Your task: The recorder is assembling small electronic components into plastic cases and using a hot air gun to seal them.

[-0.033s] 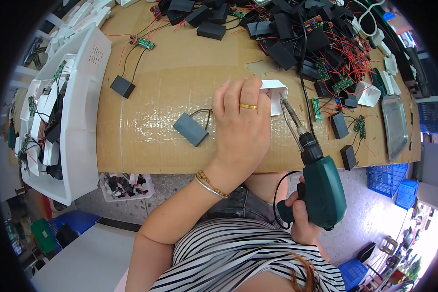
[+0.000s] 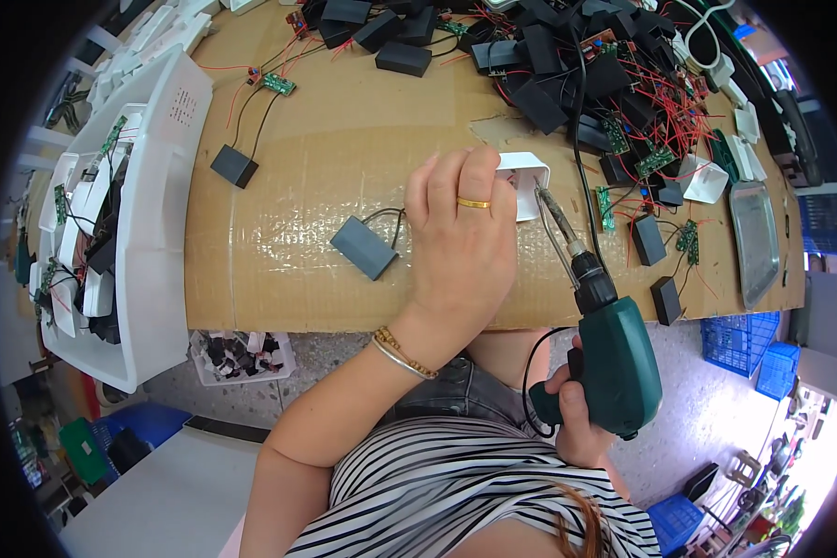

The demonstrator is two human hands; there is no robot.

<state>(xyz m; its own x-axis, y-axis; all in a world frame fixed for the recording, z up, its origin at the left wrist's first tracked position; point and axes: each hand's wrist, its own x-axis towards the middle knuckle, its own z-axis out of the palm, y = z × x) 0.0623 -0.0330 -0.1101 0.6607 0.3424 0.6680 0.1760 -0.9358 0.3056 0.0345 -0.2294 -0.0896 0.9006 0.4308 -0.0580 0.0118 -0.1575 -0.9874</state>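
Note:
My left hand [image 2: 465, 223] is closed around a small white plastic housing [image 2: 527, 164] and holds it on the cardboard-covered table. The housing's open end faces right; its other end is hidden by the hand. In my right hand [image 2: 578, 418] is a green pistol-shaped soldering gun [image 2: 620, 367], gripped by its handle. Its long tip, with a thin metal tube beside it, reaches into the housing's open end. What the tip touches inside is too small to tell. Just left of my left hand lies a dark grey block [image 2: 365, 247], its black wires running under the hand.
A heap of black blocks [image 2: 539, 107], circuit boards and red wires covers the back right. Another wired block [image 2: 233, 166] lies left. A white bin [image 2: 158, 223] of assembled parts borders the left side. A clear tray [image 2: 755, 244] sits right. A black cord [image 2: 578, 112] crosses the table.

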